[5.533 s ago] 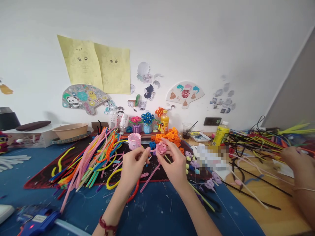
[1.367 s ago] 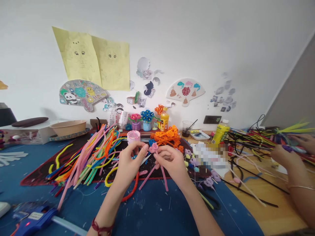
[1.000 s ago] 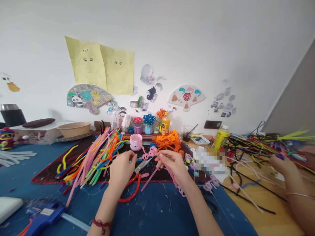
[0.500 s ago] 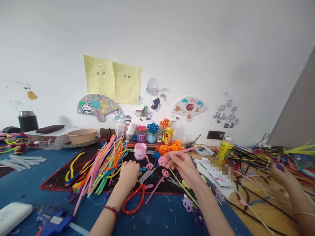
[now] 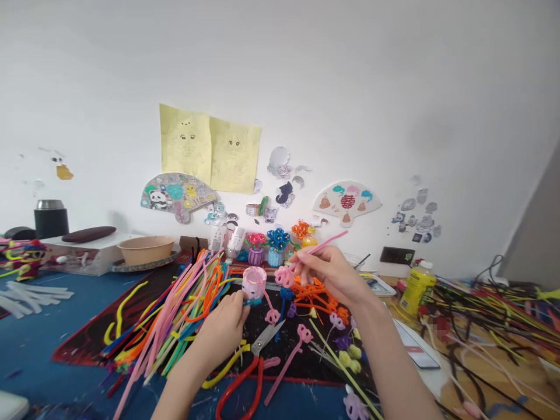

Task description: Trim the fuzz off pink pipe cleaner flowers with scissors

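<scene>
My right hand (image 5: pixel 330 274) is closed in a pinch on a pink pipe-cleaner flower (image 5: pixel 284 276). The bloom faces left, and its stem sticks out up and right above my fingers. My left hand (image 5: pixel 225 321) has curled fingers at the near side of a pink cup (image 5: pixel 254 284). A short blue-green piece (image 5: pixel 252 302) shows at those fingertips; what they grip is mostly hidden. One pink flower (image 5: pixel 272 316) hangs by its stem over the cup's front. Another pink flower (image 5: pixel 304 333) lies on the dark mat, right of red-handled scissors (image 5: pixel 258 356).
Left of my hands spreads a heap of coloured pipe cleaners (image 5: pixel 175 309). Orange pipe-cleaner work (image 5: pixel 319 297) lies behind my right hand. Finished flower pots (image 5: pixel 275 256) stand by the wall. To the right are a phone (image 5: pixel 415 344), a yellow bottle (image 5: pixel 417 289) and dark pipe cleaners (image 5: pixel 494 309).
My hands have parted; the right has lifted the pink flower, stem swung up and right. My left hand has moved to the cup, uncovering the scissors. The other person's hand has left view.
</scene>
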A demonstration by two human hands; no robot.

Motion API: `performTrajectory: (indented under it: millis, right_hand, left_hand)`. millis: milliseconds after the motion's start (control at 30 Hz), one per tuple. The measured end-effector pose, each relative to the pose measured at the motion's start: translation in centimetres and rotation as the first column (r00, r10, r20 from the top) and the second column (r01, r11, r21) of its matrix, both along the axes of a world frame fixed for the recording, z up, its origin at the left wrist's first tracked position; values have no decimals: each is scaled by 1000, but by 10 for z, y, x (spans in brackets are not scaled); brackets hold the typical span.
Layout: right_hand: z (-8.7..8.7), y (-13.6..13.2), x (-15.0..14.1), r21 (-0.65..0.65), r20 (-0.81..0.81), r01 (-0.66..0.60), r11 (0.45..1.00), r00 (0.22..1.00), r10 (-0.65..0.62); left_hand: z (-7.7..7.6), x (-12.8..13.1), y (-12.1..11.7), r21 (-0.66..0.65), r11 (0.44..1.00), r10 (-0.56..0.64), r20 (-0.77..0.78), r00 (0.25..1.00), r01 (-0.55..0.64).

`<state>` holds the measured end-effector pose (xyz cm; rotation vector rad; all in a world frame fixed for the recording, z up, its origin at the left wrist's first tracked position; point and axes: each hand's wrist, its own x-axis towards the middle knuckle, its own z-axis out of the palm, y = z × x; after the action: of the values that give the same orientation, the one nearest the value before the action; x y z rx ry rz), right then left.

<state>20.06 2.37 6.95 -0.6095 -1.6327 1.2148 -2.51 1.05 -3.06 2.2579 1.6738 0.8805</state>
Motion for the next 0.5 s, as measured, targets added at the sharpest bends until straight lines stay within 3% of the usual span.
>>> performTrajectory:
  millis: [100, 167, 333, 500]
  right_hand:
    - [3, 1, -3, -13, -16, -6, 1000, 1000, 6]
    - [3, 1, -4, -12, -42, 9, 1000, 999, -9]
    - [3, 2, -7, 6, -70, 59, 998, 996, -58]
    - [6, -2, -6, 33, -44, 76, 997, 996, -75]
  left_hand:
    - [6, 10, -2, 9, 1000, -1, 248, 969, -1]
    - [8, 21, -4, 3, 1000, 21, 416, 909, -25]
    - [2, 45, -9, -136, 986, 38, 747, 664, 96]
    - [-2, 54, -14, -188, 965, 89, 891, 445, 183]
